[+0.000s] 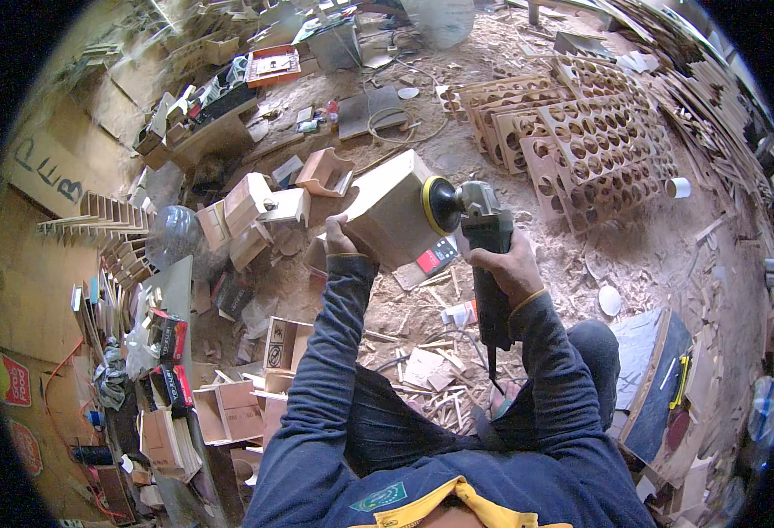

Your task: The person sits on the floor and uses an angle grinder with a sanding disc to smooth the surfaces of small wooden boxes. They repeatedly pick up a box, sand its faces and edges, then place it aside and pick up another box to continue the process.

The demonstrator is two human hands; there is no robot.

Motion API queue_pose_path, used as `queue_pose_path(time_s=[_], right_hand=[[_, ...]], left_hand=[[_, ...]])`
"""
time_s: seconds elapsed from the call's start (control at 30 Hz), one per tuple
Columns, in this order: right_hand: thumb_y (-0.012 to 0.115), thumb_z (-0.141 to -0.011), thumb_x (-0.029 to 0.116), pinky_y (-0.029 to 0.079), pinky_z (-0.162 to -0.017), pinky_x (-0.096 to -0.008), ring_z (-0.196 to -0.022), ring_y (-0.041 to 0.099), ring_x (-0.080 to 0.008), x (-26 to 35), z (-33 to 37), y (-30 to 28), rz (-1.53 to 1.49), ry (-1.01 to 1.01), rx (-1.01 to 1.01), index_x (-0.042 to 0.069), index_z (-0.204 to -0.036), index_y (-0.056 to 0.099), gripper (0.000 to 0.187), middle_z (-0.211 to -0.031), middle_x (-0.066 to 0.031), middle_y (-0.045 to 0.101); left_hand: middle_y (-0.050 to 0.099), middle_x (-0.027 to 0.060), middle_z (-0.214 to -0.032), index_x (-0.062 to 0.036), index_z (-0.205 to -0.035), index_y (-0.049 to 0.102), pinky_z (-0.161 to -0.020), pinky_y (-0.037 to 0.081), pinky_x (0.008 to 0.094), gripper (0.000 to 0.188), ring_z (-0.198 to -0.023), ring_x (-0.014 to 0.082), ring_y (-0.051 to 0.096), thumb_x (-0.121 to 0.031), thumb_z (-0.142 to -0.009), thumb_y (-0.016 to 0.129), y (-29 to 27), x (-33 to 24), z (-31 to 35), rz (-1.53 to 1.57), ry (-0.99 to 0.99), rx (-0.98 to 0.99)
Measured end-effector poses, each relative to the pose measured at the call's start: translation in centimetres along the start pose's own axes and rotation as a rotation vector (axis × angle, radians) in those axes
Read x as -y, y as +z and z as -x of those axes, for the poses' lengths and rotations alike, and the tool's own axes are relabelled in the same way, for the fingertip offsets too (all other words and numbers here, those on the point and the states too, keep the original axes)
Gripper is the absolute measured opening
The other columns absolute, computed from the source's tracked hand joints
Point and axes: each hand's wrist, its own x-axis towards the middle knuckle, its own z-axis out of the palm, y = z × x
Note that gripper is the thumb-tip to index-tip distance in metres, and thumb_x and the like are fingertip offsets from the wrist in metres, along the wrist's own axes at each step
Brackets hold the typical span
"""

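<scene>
My left hand [343, 239] is closed on the near left edge of a pale wooden box [394, 209], holding it up off the floor at a tilt. My right hand [512, 266] is wrapped around the dark body of an angle grinder [490, 295]. The grinder's round sanding pad [440, 205], yellow-rimmed with a dark backing, meets the right side of the box. Part of my left hand's fingers is hidden behind the box. From the grinder's lower end a dark cord runs down between my legs.
Several wooden box pieces [246, 204] lie to the left. Panels cut with round holes [572, 145] are stacked at the far right. Wood scraps [435, 374] and shavings cover the floor ahead. A blue board [660, 387] lies beside my right knee; a coiled hose [404, 132] lies farther off.
</scene>
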Motion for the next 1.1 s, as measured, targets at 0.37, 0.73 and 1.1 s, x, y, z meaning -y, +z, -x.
queue_pose_path(time_s=[0.37, 0.73, 1.1], right_hand=[[0.085, -0.066, 0.023, 0.057, -0.08, -0.0338, -0.086, 0.071, -0.0197, -4.7, -0.2, -2.1, 0.178, 0.225, -0.114, -0.002, -0.114, 0.066, 0.057, -0.095, -0.0102, 0.073], [0.084, -0.07, 0.014, 0.055, -0.075, -0.0312, -0.081, 0.066, -0.0149, -1.2, 1.0, 0.4, -0.028, -0.004, -0.06, 0.002, -0.113, 0.067, 0.048, -0.095, -0.0056, 0.071], [0.082, -0.072, 0.01, 0.056, -0.079, -0.0325, -0.087, 0.067, -0.0162, 3.8, 1.2, 2.9, -0.025, -0.059, -0.002, 0.003, -0.118, 0.065, 0.05, -0.102, -0.0065, 0.071]], left_hand=[[0.068, 0.0221, -0.118, 0.0032, -0.119, 0.062, -0.091, 0.055, 0.0474, 0.058, -0.103, 0.035, 0.066, -0.042, -0.094, 0.036, -0.5, -2.5, -2.0, 0.119, 0.079, -0.082], [0.065, 0.0217, -0.122, 0.0038, -0.126, 0.059, -0.097, 0.051, 0.0509, 0.063, -0.11, 0.0364, 0.062, -0.045, -0.093, 0.039, 2.5, -2.5, 1.3, -0.111, 0.184, -0.178], [0.065, 0.0216, -0.122, 0.0044, -0.126, 0.06, -0.098, 0.051, 0.0505, 0.062, -0.11, 0.0367, 0.063, -0.044, -0.093, 0.041, 1.4, -1.5, 1.0, -0.024, 0.121, -0.14]])
